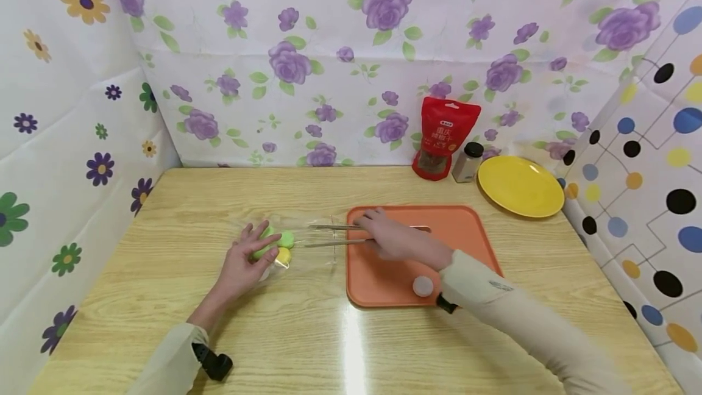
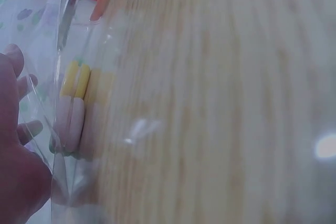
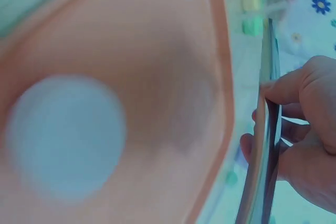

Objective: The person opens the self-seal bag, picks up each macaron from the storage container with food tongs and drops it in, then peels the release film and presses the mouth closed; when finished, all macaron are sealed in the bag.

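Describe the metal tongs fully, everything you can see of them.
The tongs look like smooth, silvery metal: two long, slim arms, spread apart at their tips. The right hand grips them around the middle. Their rear end is over the orange tray, while the tips point left toward the macarons and overlap the clear bag in the head view; whether they are inside it is hard to tell.

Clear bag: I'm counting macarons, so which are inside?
Green macarons, a yellow macaron and a pale macaron show through the clear bag. The left hand covers part, so the total cannot be seen.
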The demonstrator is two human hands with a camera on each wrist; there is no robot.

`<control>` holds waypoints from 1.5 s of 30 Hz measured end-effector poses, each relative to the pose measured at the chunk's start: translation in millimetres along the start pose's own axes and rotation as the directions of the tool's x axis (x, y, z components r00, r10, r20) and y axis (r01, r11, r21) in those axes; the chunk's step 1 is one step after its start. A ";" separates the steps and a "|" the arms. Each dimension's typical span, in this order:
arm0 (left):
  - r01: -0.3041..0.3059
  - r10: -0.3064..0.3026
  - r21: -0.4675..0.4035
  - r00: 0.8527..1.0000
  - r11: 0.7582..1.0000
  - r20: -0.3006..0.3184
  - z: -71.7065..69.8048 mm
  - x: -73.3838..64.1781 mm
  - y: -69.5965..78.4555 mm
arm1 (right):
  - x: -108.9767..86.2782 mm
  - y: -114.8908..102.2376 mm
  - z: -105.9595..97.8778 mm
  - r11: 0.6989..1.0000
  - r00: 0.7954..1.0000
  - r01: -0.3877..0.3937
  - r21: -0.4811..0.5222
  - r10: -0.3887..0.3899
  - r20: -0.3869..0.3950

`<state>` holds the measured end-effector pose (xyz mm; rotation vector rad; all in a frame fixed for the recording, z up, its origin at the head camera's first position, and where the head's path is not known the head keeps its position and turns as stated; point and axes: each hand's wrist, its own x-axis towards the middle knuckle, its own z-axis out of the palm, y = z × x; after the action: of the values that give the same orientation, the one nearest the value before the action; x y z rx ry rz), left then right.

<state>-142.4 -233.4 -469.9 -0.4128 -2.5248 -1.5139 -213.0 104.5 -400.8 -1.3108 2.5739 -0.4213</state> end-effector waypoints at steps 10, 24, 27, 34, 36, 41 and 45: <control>-0.001 0.001 0.013 1.000 1.000 -0.018 -3.8 0.1 0.9 | -114.6 36.3 -6.5 0.998 0.996 -0.064 0.010 0.064 -0.064; -0.016 0.016 -0.001 0.999 1.000 -0.036 -3.3 -3.1 -4.6 | -203.4 47.5 12.7 0.999 0.994 -0.051 0.005 0.052 -0.100; -0.020 0.020 0.001 0.999 1.000 -0.032 -2.8 -2.5 -3.4 | -212.3 49.9 18.0 0.997 0.991 -0.073 0.009 0.074 -0.110; -0.019 0.020 0.005 0.999 1.000 -0.025 -0.5 -0.6 -5.3 | -223.1 55.7 27.2 0.996 0.987 -0.088 0.014 0.089 -0.136; -0.019 0.019 0.005 1.000 1.000 -0.024 0.3 -0.5 -5.7 | -223.9 55.7 28.2 0.996 0.987 -0.083 0.009 0.084 -0.140; -0.023 0.023 -0.002 0.999 1.000 -0.026 2.3 -0.2 -5.1 | -224.4 53.8 30.4 0.997 0.985 -0.079 -0.018 0.075 -0.156; -0.023 0.022 -0.009 1.000 1.000 -0.022 3.3 -0.2 -2.6 | -224.0 52.8 34.4 0.996 0.980 -0.060 -0.061 0.048 -0.191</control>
<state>-143.1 -231.7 -473.7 -0.4225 -2.4891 -1.5150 -112.3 311.2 -436.5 -1.2754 2.7956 -0.4749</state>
